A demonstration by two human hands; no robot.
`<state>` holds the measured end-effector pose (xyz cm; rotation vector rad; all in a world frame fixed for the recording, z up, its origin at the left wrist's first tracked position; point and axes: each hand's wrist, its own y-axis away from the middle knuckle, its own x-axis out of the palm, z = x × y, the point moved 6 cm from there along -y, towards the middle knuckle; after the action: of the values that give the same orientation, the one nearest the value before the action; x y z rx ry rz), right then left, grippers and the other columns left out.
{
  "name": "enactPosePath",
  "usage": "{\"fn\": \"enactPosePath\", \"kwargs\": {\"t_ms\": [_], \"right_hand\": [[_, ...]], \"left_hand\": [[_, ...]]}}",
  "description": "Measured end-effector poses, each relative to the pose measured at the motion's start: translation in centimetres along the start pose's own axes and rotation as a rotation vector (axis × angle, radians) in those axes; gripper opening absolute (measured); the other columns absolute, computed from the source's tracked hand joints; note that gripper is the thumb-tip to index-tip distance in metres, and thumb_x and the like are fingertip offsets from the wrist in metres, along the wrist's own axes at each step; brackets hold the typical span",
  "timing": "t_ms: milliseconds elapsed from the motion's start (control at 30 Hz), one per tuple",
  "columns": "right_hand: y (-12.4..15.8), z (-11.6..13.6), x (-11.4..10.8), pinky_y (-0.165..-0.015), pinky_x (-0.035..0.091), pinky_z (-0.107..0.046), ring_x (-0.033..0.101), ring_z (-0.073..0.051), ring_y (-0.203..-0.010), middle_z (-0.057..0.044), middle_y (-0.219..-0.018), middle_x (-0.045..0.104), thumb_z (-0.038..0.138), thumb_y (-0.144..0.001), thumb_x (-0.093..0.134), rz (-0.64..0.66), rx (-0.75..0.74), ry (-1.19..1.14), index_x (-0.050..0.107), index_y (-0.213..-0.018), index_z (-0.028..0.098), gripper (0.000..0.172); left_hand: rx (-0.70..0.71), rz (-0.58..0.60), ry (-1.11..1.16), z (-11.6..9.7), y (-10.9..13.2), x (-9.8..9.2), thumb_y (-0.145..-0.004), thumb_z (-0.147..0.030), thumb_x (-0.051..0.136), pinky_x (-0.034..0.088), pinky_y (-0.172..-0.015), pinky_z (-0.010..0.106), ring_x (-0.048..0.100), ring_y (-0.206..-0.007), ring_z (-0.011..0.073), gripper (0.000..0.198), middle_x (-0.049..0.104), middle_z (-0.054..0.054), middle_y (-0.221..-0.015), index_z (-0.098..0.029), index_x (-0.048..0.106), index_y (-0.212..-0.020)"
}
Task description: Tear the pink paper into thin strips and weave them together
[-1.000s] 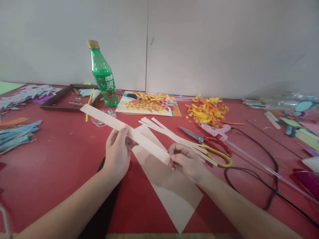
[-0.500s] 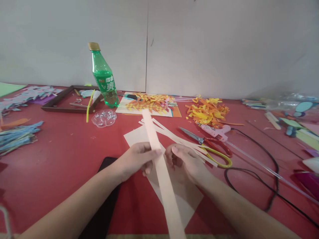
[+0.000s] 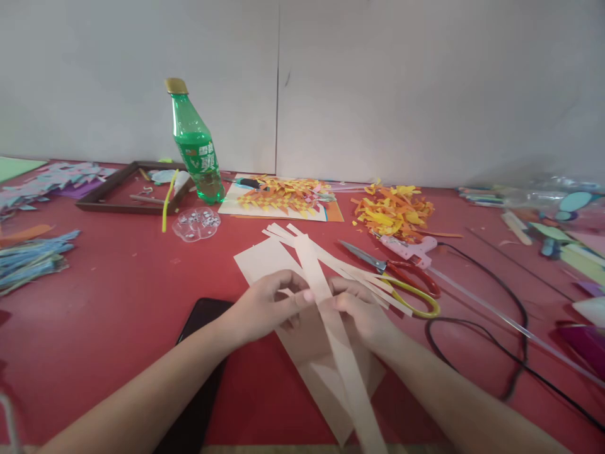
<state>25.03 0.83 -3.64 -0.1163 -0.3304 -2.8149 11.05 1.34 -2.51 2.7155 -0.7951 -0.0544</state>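
A long pale paper strip (image 3: 341,343) slants between my hands, its far end up and its near end running out past the bottom edge. My left hand (image 3: 271,306) is closed, thumb and fingertips at the strip's left edge. On the opposite edge my right hand (image 3: 362,309) pinches the strip, thumb on top and its fingers partly hidden. Beneath them a pale sheet of paper (image 3: 258,255) lies on the red table. Several narrow cut strips (image 3: 326,255) fan out beyond my hands, close to scissors (image 3: 366,257) with red and yellow handles.
A pink glue gun (image 3: 410,249) with a black cord (image 3: 517,302) lies right. Behind are orange and yellow paper scraps (image 3: 394,211), a green bottle (image 3: 198,154), a clear flower-shaped dish (image 3: 196,226) and a dark frame (image 3: 108,207). A black flat object (image 3: 201,318) lies beside my left forearm.
The paper strip has shifted right and its far end has dropped toward the table. My right hand, apart from the strip before, now grips its right edge. My left hand has moved slightly right.
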Motion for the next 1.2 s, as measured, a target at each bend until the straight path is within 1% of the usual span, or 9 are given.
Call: {"fn": "enactPosePath", "kwargs": {"t_ms": [67,167,367,467,633,800,967,1033,1200], "right_hand": [[0.1,0.0,0.1,-0.049,0.026,-0.022,0.035,-0.009,-0.052,0.004,-0.056,0.042,0.018,-0.064,0.048,0.024,-0.005,0.041,0.048,-0.06,0.017,0.004],[0.2,-0.1,0.6,-0.049,0.025,-0.022,0.035,-0.009,-0.053,0.004,-0.057,0.038,0.018,-0.061,0.046,0.076,-0.008,0.108,0.044,-0.056,0.017,0.005],[0.5,0.4,1.2,-0.048,0.024,-0.022,0.031,-0.008,-0.052,0.005,-0.056,0.034,0.019,-0.066,0.051,0.137,-0.068,0.159,0.037,-0.055,0.019,0.017],[0.5,0.8,1.3,-0.051,0.029,-0.023,0.037,-0.009,-0.053,0.004,-0.058,0.042,0.029,-0.076,0.056,0.138,-0.091,0.084,0.046,-0.061,0.018,0.021],[0.3,1.0,1.6,-0.056,0.039,-0.025,0.049,-0.011,-0.056,0.001,-0.064,0.054,0.041,-0.084,0.057,0.168,-0.087,-0.079,0.053,-0.074,0.018,0.026],[0.0,0.4,1.5,-0.055,0.04,-0.024,0.05,-0.01,-0.056,0.002,-0.073,0.054,0.037,-0.082,0.065,0.191,-0.077,-0.136,0.056,-0.085,0.019,0.021],[-0.1,0.6,1.6,-0.056,0.039,-0.022,0.048,-0.009,-0.06,0.003,-0.073,0.053,0.032,-0.08,0.069,0.245,-0.102,-0.144,0.057,-0.085,0.019,0.019],[-0.1,0.8,1.5,-0.059,0.039,-0.021,0.048,-0.009,-0.064,0.003,-0.074,0.052,0.031,-0.079,0.071,0.238,-0.114,-0.141,0.058,-0.086,0.019,0.019],[-0.3,0.7,0.9,-0.054,0.034,-0.019,0.042,-0.007,-0.059,0.005,-0.067,0.048,0.032,-0.076,0.074,0.158,-0.099,-0.137,0.059,-0.091,0.02,0.024]], "left_hand": [[0.01,-0.107,0.104,-0.1,-0.2,-0.8,-0.077,-0.05,0.064,0.053,-0.055,0.022,0.058,-0.058,0.0095,0.037,0.055,-0.003,-0.065,-0.017,0.05,-0.085],[0.067,-0.234,0.241,-0.3,-0.4,-2.0,-0.076,-0.046,0.067,0.054,-0.057,0.021,0.057,-0.063,0.0086,0.034,0.052,-0.003,-0.069,-0.017,0.05,-0.082],[0.159,-0.353,0.314,-0.8,-0.3,-3.1,-0.073,-0.036,0.074,0.052,-0.061,0.018,0.053,-0.057,0.0046,0.027,0.054,-0.005,-0.063,-0.016,0.057,-0.075],[0.149,-0.353,0.303,-0.7,-0.2,-3.1,-0.07,-0.034,0.076,0.051,-0.063,0.018,0.056,-0.059,0.0053,0.023,0.059,-0.003,-0.064,-0.015,0.063,-0.075],[0.163,-0.254,0.287,-0.8,-0.2,-2.4,-0.068,-0.028,0.078,0.05,-0.066,0.019,0.058,-0.062,0.0064,0.017,0.065,-0.002,-0.067,-0.016,0.069,-0.074],[0.153,-0.216,0.246,-0.6,-0.2,-2.2,-0.071,-0.031,0.076,0.05,-0.068,0.02,0.059,-0.066,0.0072,0.018,0.066,-0.001,-0.071,-0.016,0.07,-0.077],[0.122,-0.19,0.312,-0.5,-0.2,-1.8,-0.067,-0.032,0.079,0.054,-0.071,0.026,0.062,-0.068,0.0104,0.023,0.066,0.0,-0.073,-0.014,0.067,-0.076],[0.128,-0.176,0.302,-0.7,-0.2,-1.7,-0.067,-0.031,0.079,0.054,-0.072,0.027,0.062,-0.07,0.0109,0.025,0.065,0.001,-0.076,-0.014,0.066,-0.081],[0.137,-0.204,0.289,-0.8,-0.3,-2.0,-0.067,-0.027,0.079,0.056,-0.076,0.03,0.061,-0.075,0.009,0.042,0.056,0.001,-0.105,-0.021,0.058,-0.103]]}}
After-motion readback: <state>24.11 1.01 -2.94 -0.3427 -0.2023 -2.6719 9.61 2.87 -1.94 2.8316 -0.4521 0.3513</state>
